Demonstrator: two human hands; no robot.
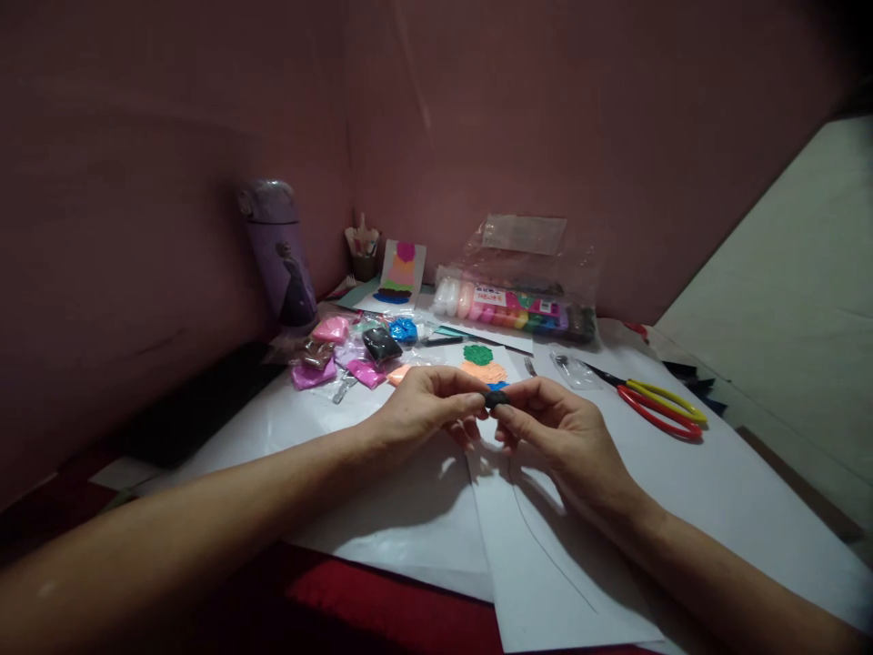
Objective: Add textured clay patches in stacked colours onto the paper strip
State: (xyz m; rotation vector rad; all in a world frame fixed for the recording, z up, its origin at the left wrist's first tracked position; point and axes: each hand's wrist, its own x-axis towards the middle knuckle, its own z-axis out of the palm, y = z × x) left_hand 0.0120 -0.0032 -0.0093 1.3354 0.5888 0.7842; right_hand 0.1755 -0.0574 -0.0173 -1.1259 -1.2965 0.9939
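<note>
My left hand [428,407] and my right hand [556,426] meet above white paper sheets [409,509]. Between their fingertips they pinch a small dark lump of clay [496,398]. Both hands are closed on it, thumbs and forefingers pressed to its two ends. Just behind the lump lies a paper with a green and orange clay figure [481,362]. A thin curved pencil line runs over the sheet below my right hand.
Small bags of coloured clay [355,350] lie at the left. A pack of clay sticks [515,309] stands at the back. Red and yellow scissors [658,405] lie at the right, a fork [530,367] near them. A purple bottle [283,255] stands by the wall.
</note>
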